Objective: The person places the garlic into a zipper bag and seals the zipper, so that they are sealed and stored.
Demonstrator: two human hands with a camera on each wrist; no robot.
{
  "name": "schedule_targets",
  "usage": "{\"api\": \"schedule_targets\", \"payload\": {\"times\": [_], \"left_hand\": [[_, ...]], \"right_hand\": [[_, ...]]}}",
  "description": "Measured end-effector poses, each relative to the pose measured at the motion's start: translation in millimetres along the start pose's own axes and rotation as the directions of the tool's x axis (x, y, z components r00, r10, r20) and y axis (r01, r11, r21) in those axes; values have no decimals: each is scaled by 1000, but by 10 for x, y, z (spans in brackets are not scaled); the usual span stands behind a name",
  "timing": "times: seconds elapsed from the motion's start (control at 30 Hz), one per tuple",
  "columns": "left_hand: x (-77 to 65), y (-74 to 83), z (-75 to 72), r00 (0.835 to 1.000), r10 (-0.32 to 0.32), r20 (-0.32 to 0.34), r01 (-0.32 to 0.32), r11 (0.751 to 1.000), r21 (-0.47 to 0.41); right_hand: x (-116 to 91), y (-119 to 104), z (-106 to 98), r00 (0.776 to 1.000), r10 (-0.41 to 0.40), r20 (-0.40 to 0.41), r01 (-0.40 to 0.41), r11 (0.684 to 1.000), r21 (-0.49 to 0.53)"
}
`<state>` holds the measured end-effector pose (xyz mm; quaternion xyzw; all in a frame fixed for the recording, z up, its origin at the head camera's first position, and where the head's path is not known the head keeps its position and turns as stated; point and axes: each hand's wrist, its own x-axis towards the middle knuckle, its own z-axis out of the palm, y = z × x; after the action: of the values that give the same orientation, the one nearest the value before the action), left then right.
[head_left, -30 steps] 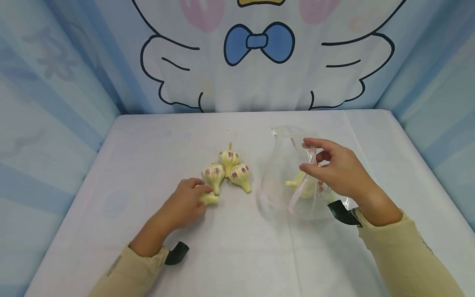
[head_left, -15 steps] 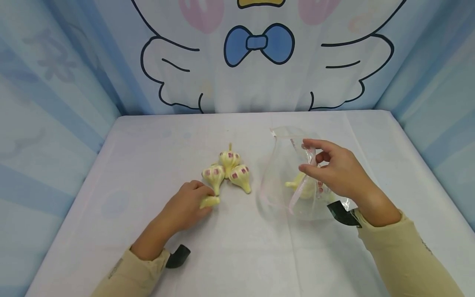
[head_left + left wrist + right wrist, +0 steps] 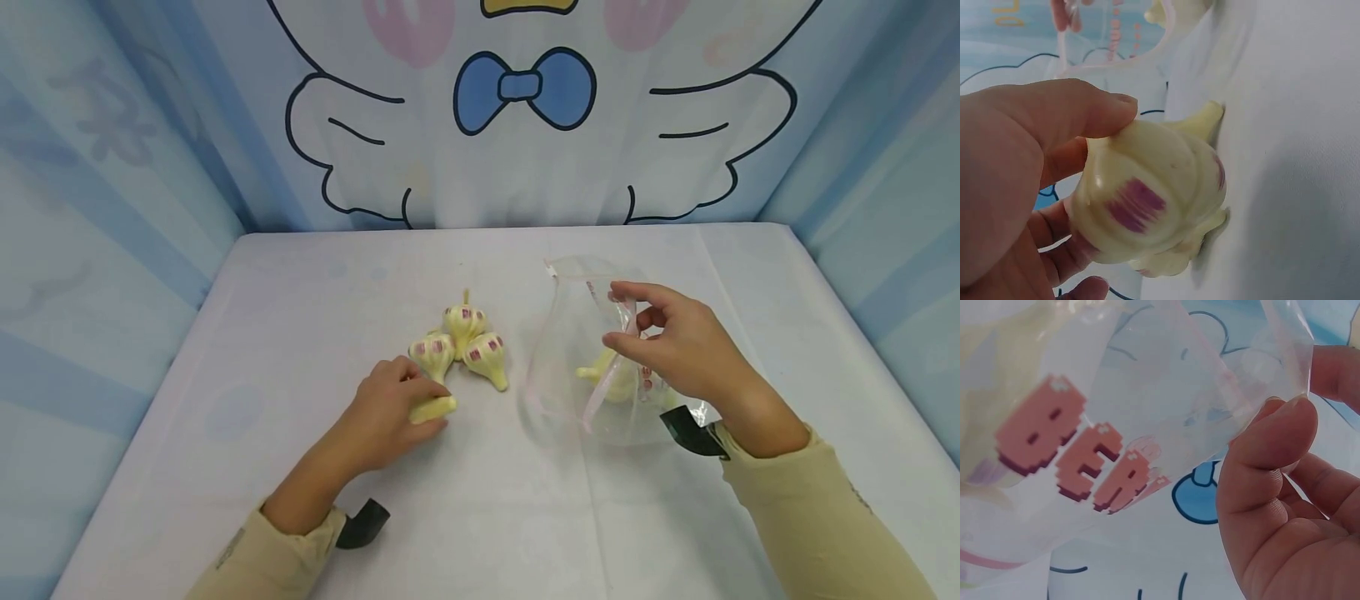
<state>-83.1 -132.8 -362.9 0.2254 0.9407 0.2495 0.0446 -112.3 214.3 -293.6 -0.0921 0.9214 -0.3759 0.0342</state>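
My left hand [image 3: 390, 414] grips a garlic bulb [image 3: 1141, 194], pale cream with purple patches, thumb on one side and fingers on the other. In the head view only the bulb's stem end shows past my fingers. Just beyond that hand, three more garlic bulbs [image 3: 463, 323] lie in a cluster on the white table. To the right stands a clear plastic bag [image 3: 555, 367] with a pink zip strip and red lettering. My right hand [image 3: 667, 337] pinches the bag's edge between thumb and fingers, and its mouth gapes toward the left. Inside the bag rests a garlic bulb [image 3: 618, 385].
A white cloth covers the table [image 3: 495, 508]. Blue and white curtains [image 3: 105, 250] enclose it at the left, back and right, the back one printed with a blue bow [image 3: 519, 83]. Dark wrist mounts [image 3: 363, 523] sit at both sleeves.
My left hand has shifted slightly right with the garlic bulb in its grip, near the cluster. The right hand and the bag stay almost still.
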Motion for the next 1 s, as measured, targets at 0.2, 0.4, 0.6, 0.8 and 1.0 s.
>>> {"api": "schedule_targets", "payload": {"times": [0.2,0.4,0.6,0.8,1.0], "left_hand": [[17,-6,-10,999,9,32,-6,996,-86],[34,-6,-26,998,16,61,-4,981,-191],[47,10,-41,999,18,31,-10,974,-227],[49,42,-53,1000,17,-20,-21,968,-251],[74,71,-43,996,25,-80,-48,951,-305]], "right_hand": [[-5,4,-3,1000,-8,-4,8,1000,-4],[-5,-2,-2,1000,-4,-5,4,1000,-11],[-6,-2,-3,1000,-6,-6,6,1000,-11],[2,5,-2,1000,-11,-6,11,1000,-9],[5,6,2,1000,-24,-11,24,1000,-6]]}}
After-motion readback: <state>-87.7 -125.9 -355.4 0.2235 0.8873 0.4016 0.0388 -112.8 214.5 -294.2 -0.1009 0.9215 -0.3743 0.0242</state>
